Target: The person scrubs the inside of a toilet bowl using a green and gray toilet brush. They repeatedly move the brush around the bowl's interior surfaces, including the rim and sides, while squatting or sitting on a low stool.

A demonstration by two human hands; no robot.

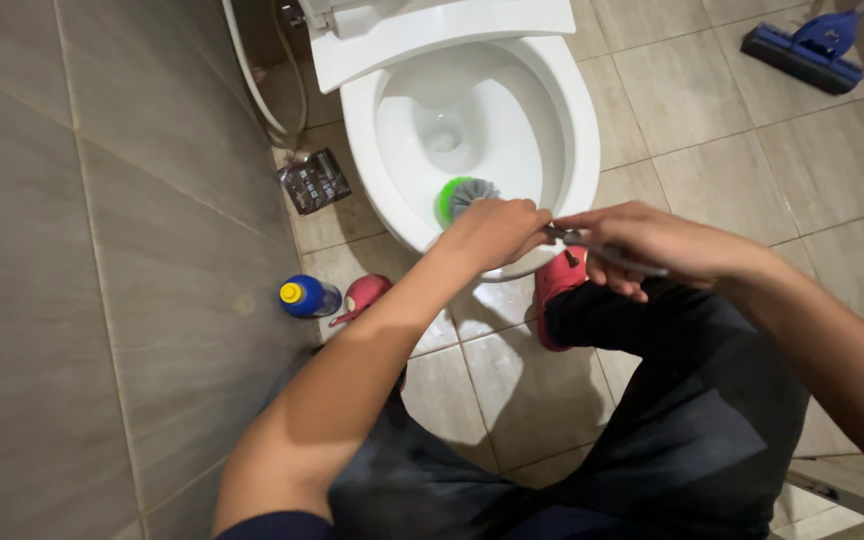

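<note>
A white toilet bowl [572,150] stands ahead with its seat up. A toilet brush with a green and grey head [460,195] rests inside the bowl at its near rim. My left hand [497,232] is closed around the brush's grey handle close to the head. My right hand [652,245] grips the same handle [617,258] farther back, over the bowl's front edge. Both hands nearly touch each other.
A grey tiled wall fills the left. A blue bottle with a yellow cap [307,296] lies on the floor by the wall. My red shoes [559,285] stand near the bowl. A floor drain grate [314,180] and hose lie left of the toilet. A blue mop head [807,55] rests far right.
</note>
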